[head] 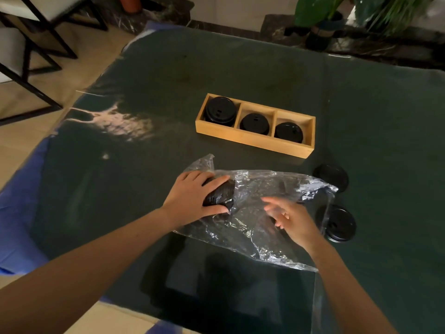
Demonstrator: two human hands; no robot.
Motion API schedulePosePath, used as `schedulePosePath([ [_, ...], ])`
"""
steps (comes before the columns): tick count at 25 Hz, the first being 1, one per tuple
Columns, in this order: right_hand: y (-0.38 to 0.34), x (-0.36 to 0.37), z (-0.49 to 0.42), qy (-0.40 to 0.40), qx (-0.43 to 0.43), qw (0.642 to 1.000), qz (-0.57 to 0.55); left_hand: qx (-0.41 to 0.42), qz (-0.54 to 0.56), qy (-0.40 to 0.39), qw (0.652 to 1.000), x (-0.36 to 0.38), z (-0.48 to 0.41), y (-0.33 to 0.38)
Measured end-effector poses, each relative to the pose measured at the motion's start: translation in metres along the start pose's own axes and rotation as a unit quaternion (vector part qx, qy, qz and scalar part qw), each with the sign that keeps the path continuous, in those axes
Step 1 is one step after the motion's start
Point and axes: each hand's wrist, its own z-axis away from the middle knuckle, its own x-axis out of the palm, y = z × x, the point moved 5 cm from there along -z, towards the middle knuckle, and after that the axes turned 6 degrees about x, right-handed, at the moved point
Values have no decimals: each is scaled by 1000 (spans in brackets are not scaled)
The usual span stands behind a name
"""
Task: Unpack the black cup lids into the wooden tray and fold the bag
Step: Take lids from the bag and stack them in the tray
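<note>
A clear plastic bag lies crumpled on the dark green table. My left hand grips a stack of black lids through the bag's left end. My right hand hovers over the bag's middle, fingers spread and blurred, holding nothing. The wooden tray stands beyond, with black lids in each of its three compartments; the left stack is tallest. Two loose black lids lie right of the bag, one farther and one nearer, partly under the bag's edge.
The table carries a dark green cloth under glossy film, with a blue edge at the left. Black-framed chairs stand on the floor at far left. Potted plants sit beyond the table's far edge.
</note>
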Motion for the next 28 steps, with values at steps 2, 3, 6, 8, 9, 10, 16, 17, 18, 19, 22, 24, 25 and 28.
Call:
schedulePosePath([
  [2, -3, 9, -11, -21, -60, 998, 23, 3, 2, -2, 1000, 0, 1, 0],
  [3, -9, 17, -16, -37, -84, 996, 21, 7, 2, -3, 1000, 0, 2, -1],
  [6, -26, 40, -31, -51, -110, 992, 37, 14, 3, -11, 1000, 1, 4, -3],
  [8, -37, 54, -40, -42, -111, 991, 64, 11, 0, -14, 1000, 2, 4, -4],
  [9, -44, 58, -42, -22, -123, 988, 90, 11, -2, -16, 1000, 2, 3, -3],
  [10, -50, 61, -45, -1, -132, 984, 120, 11, -1, -18, 1000, 3, 3, -3],
  [16, -68, 73, -50, 38, -122, 981, 146, 4, 12, 4, 1000, 1, 3, -3],
  [17, -68, 72, -50, 38, -123, 982, 139, 5, 14, 5, 1000, 1, 3, -3],
  [18, -65, 69, -49, 33, -121, 984, 124, 6, 14, 5, 1000, 2, 3, -3],
  [19, -62, 65, -48, 24, -115, 988, 102, 8, 12, 4, 1000, 3, 4, -4],
  [22, -53, 51, -42, 3, -106, 993, 50, 14, 6, 7, 1000, 4, 6, -4],
  [24, -50, 45, -36, 2, -109, 993, 45, 20, 4, 22, 1000, 3, 7, -3],
  [25, -49, 43, -33, 3, -105, 993, 44, 23, 2, 28, 999, 3, 7, -2],
  [28, -50, 43, -26, -9, -81, 996, 42, 18, -7, 40, 999, 3, 6, 1],
])
